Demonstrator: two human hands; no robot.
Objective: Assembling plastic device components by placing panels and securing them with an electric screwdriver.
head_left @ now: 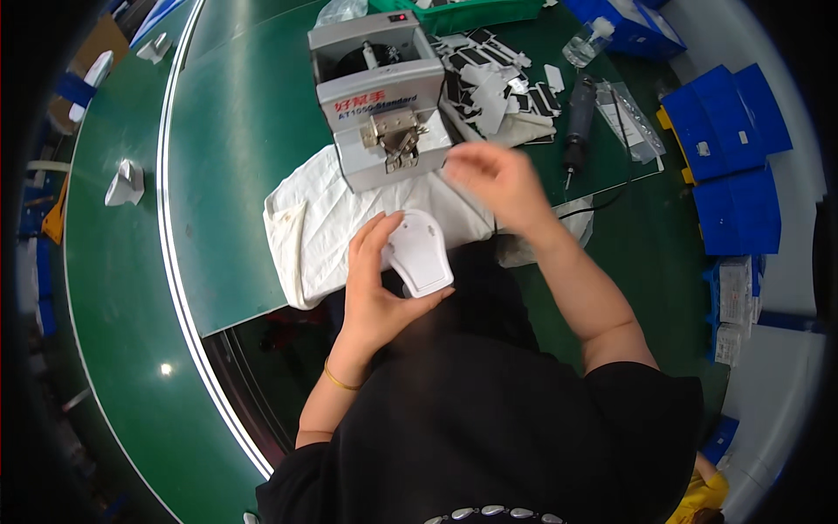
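on the bench, near edge: a white cloth (323,218) is spread over the green mat (236,131)
left hand (371,288): closed around a white plastic part (421,255), thumb at its lower edge, fingers wrapped over its left side
white plastic part: flat, rounded shell, held just above the cloth at the bench edge, in front of the body
left wrist: a thin gold bangle (339,381) is worn
right hand (497,179): raised over the cloth just right of the grey machine (380,96), blurred; fingers look loosely curled, whether anything is pinched cannot be told
grey machine: small box-shaped unit sat on the cloth's far end, metal bracket on its front face, round well in the top
right of machine: a pile of black and white flat parts (489,74) is heaped on the mat
electric screwdriver (578,122): laid on the mat beyond the right hand, tip toward the person, cable trailing off
clear bottle (587,42): stood near the far right corner of the mat
blue bins (733,157): stacked at the right, well apart from both hands
conveyor belt (113,288): green, curved along the left; small white parts (127,183) are seen on it
green tray (463,13): behind the machine, partly cut off at the top
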